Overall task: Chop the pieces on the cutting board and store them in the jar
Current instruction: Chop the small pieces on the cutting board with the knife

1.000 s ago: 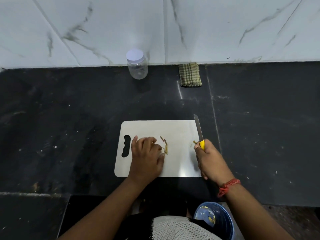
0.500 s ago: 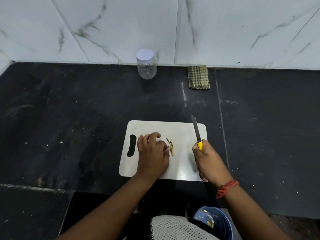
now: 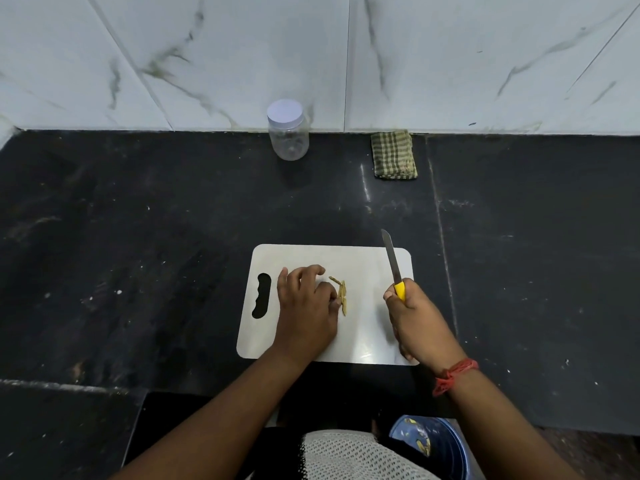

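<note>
Black stone counter (image 3: 138, 237) carries a white cutting board (image 3: 363, 327); on the board the left hand (image 3: 306, 306) lies curled, fingertips touching the yellowish pieces (image 3: 341, 294). Right of the pieces, the right hand (image 3: 417, 320) grips a yellow-handled knife (image 3: 393, 263). Far behind the board, a lidded clear jar (image 3: 288, 131) stands at the marble wall (image 3: 450, 57).

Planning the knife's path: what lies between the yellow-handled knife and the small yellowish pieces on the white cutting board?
In the head view, only bare white cutting board separates the yellow-handled knife in the right hand from the yellowish pieces.
</note>
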